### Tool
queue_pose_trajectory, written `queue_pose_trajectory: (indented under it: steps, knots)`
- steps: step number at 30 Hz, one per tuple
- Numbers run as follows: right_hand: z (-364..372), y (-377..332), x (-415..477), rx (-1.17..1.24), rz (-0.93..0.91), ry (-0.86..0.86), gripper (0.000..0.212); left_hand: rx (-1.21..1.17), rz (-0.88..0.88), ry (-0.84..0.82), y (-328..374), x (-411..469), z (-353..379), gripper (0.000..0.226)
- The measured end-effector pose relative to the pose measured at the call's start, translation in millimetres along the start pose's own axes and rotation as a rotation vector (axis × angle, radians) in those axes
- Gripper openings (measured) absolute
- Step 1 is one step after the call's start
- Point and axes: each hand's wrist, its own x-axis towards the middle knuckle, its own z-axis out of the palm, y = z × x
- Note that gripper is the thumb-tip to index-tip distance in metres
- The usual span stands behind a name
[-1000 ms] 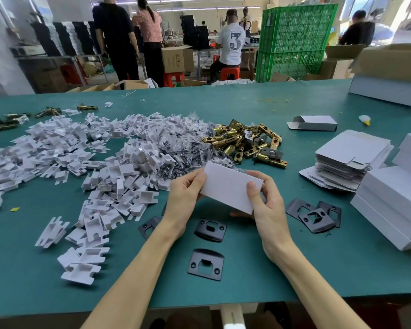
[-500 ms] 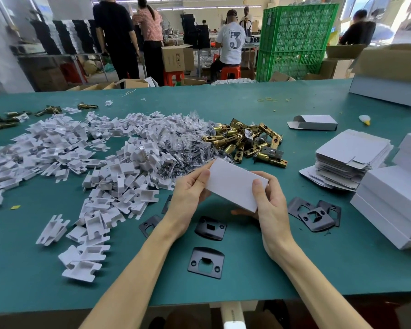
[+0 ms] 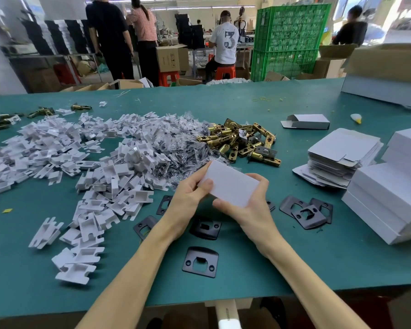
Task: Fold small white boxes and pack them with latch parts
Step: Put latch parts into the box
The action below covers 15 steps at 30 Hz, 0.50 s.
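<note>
Both hands hold a small white box (image 3: 230,182) just above the green table (image 3: 294,262), centre of frame.
The left hand (image 3: 190,198) pinches its left end and the right hand (image 3: 249,207) cups its right end; fingers hide both ends, so the flaps cannot be made out. Black strike plates (image 3: 201,261) lie below, some partly under the wrists. Brass latches (image 3: 242,143) sit just above the box, white inserts (image 3: 86,162) spread left, and flat blanks (image 3: 339,153) stack at right. A white shirt (image 3: 224,42) at upper centre reads "3".
</note>
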Motion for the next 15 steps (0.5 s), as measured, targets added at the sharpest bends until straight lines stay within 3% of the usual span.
queue_pose_trajectory:
  steps: [8,12,15]
  knots:
    - [7,0,1,-0.259,-0.088,0.114,0.095,-0.257,-0.113,0.045,2,0,-5,0.046]
    - [6,-4,-5,-0.566,-0.144,0.179,0.114,-0.247,-0.118,0.088,2,-1,-5,0.036]
    - [-7,-6,-16,-0.767,-0.199,0.121,0.103,-0.095,-0.113,0.150,-3,-1,0,0.020]
